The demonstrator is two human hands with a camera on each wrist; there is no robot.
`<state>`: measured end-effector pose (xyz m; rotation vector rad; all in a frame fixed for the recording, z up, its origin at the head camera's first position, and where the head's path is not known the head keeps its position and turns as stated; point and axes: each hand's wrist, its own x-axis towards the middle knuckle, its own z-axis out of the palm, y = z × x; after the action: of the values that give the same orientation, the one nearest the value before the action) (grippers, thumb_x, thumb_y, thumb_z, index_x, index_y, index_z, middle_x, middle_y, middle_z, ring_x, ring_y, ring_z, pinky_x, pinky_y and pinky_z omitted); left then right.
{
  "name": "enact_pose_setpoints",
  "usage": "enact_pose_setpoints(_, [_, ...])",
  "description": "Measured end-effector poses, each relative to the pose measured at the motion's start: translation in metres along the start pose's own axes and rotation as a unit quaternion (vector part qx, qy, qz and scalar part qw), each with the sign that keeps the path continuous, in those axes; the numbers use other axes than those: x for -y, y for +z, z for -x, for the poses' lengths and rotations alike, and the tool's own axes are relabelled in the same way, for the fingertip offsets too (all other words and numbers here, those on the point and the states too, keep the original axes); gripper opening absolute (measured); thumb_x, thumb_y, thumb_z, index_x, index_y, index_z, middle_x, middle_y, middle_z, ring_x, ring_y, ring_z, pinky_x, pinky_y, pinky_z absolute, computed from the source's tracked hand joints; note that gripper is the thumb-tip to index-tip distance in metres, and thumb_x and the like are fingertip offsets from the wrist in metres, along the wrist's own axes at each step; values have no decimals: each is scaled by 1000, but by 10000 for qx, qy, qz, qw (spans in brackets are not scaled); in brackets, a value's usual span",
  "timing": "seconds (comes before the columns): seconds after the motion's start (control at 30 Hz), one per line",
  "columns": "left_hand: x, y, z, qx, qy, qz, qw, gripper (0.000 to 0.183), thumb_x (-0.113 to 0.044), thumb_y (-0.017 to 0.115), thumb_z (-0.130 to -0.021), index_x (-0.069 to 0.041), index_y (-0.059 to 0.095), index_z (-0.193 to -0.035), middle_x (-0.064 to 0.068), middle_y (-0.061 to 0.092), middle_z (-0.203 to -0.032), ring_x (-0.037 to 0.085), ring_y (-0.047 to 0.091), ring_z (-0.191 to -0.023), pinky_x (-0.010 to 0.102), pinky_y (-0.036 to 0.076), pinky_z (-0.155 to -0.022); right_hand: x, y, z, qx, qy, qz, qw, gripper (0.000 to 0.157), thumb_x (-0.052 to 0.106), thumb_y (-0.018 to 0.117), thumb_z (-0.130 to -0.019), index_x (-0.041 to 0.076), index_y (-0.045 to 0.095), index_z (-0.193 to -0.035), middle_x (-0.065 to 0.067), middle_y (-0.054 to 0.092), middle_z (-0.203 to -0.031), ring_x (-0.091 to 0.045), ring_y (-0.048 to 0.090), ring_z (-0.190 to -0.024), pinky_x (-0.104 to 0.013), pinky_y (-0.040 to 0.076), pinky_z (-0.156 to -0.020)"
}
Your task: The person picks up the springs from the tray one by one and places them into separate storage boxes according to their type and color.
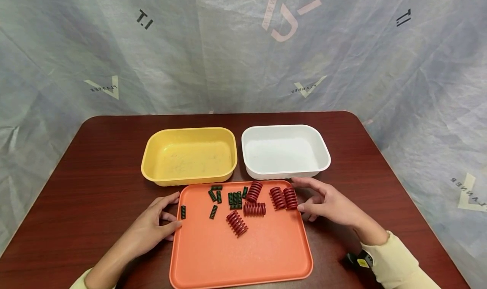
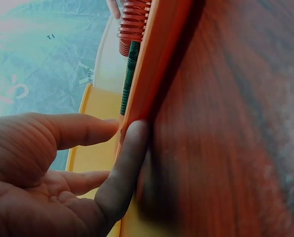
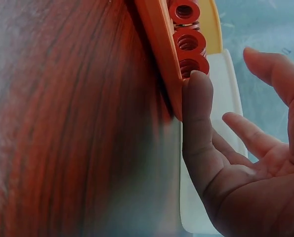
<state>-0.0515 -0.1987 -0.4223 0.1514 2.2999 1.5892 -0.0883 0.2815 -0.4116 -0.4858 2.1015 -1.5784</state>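
An orange tray (image 1: 243, 255) lies on the table, bearing several small dark green springs (image 1: 213, 212) and several thicker red springs (image 1: 237, 224). My left hand (image 1: 154, 221) is at the tray's left edge, its fingers spread; in the left wrist view one finger (image 2: 129, 170) touches the rim. At the upper right corner of the tray is my right hand (image 1: 329, 202), with a digit (image 3: 198, 108) against the rim, close to the end of a red spring (image 3: 193, 65). Both hands have loosely extended fingers and hold no spring.
Behind the tray stand a yellow bin (image 1: 190, 160) on the left and a white bin (image 1: 285, 149) on the right, side by side. They rest on a dark reddish wooden table (image 1: 87, 174). A grey printed curtain (image 1: 163, 48) hangs beyond the table's far edge.
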Motion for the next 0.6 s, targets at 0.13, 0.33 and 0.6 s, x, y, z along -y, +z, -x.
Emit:
enact_pose_setpoints(0.13, [0, 0, 0, -12, 17, -13, 10000, 76, -1, 76, -92, 3, 36, -156, 23, 40, -148, 23, 65, -96, 34, 63, -59, 0, 1, -2, -4, 9, 101, 9999, 71, 2, 74, -95, 1, 38, -156, -30, 68, -109, -34, 70, -77, -41, 62, -64])
enact_pose_setpoints(0.33, [0, 0, 0, -16, 21, -8, 10000, 76, -1, 77, -92, 3, 36, -156, 23, 40, -147, 23, 64, -96, 34, 63, -59, -7, 2, -5, -96, -153, 391, 9991, 73, 3, 79, -91, 1, 42, -153, -21, 72, -84, -25, 70, -79, -32, 60, -64])
enact_pose_setpoints(0.6, [0, 0, 1, 9, 39, 24, 10000, 76, 0, 76, -92, 4, 35, -156, 23, 39, -147, 24, 64, -96, 35, 63, -58, -14, 5, -9, -538, -286, 842, 9946, 68, 8, 86, -85, 6, 56, -145, -16, 69, -97, -24, 71, -81, -28, 59, -63])
